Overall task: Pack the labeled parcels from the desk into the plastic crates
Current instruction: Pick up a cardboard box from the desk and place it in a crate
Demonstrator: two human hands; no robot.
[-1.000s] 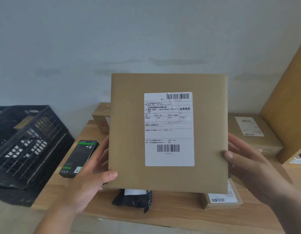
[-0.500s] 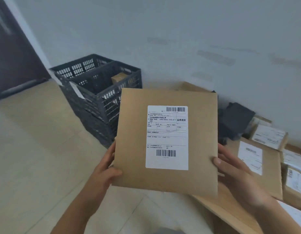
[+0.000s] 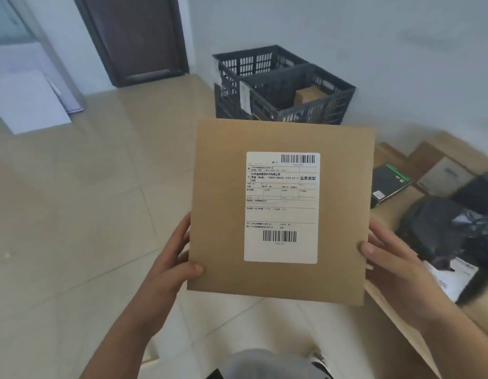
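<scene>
Both hands, left hand (image 3: 174,258) and right hand (image 3: 387,258), grip the flat parcel (image 3: 218,214) (fingers hidden behind).

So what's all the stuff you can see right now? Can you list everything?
flat parcel: 1, brown with a white label, held up in the middle
crates: 2, dark grey, on the floor by the wall
small box: 1, brown, inside the nearer crate
desk: 1, light wood, at right
black box: 1, green stripe, on the desk
black bags: number unclear, on the desk
door: 1, dark brown, top left
left hand: holds the parcel's left edge
right hand: holds its right edge
</scene>
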